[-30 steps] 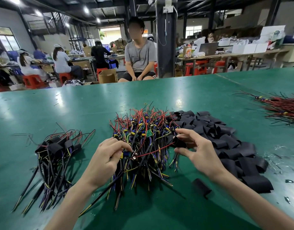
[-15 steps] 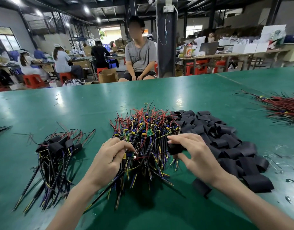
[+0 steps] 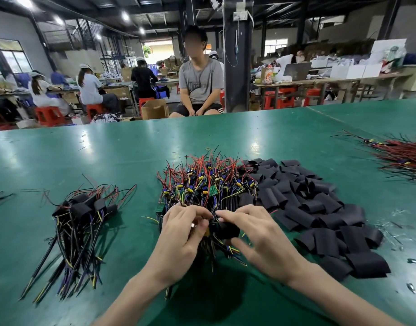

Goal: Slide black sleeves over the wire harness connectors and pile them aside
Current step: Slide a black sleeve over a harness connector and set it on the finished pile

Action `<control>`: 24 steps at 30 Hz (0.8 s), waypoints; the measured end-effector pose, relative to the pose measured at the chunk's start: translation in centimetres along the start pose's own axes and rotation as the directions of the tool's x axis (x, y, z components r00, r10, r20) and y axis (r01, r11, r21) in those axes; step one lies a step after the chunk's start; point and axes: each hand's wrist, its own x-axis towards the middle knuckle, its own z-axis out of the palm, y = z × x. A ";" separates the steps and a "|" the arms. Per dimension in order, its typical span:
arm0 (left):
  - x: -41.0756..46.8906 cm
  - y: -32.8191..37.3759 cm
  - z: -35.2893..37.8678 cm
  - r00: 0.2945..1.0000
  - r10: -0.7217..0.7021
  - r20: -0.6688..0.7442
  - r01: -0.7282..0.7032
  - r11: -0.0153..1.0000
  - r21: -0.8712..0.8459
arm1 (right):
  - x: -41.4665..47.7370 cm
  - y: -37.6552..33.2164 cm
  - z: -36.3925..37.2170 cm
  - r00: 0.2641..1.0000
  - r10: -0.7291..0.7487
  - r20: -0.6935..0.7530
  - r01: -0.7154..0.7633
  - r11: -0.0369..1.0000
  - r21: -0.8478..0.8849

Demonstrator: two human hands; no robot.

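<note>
A heap of wire harnesses (image 3: 207, 182) with red, black, yellow and blue leads lies in the middle of the green table (image 3: 108, 156). My left hand (image 3: 182, 234) pinches one harness by its connector end over the heap's near edge. My right hand (image 3: 256, 234) holds a black sleeve (image 3: 228, 229) right against that connector; the two hands almost touch. To the right spreads a pile of loose black sleeves (image 3: 319, 208). On the left lies a pile of sleeved harnesses (image 3: 80, 222).
Another bundle of red-wired harnesses (image 3: 399, 156) rests at the far right edge. A few wire scraps (image 3: 411, 261) lie near the right front. A seated person (image 3: 200, 78) faces me across the table; other workers sit at benches behind.
My right hand moved left with the black sleeve until it met the connector held by my left hand. My left hand shifted slightly right and kept its grip.
</note>
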 end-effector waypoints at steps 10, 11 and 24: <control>-0.1 0.3 0.3 1.000 -0.013 -0.026 0.012 0.999 -0.044 | -0.1 -0.1 0.3 0.991 0.131 0.001 -0.128 0.967 0.222; -0.1 0.2 0.3 1.000 -0.010 -0.021 0.009 0.999 -0.041 | -0.1 -0.1 0.3 0.991 0.132 0.002 -0.129 0.963 0.238; -0.2 -0.3 1.0 0.993 -0.119 -0.009 0.115 0.977 -0.179 | -0.1 -0.5 0.0 0.996 0.089 -0.004 -0.084 0.951 0.297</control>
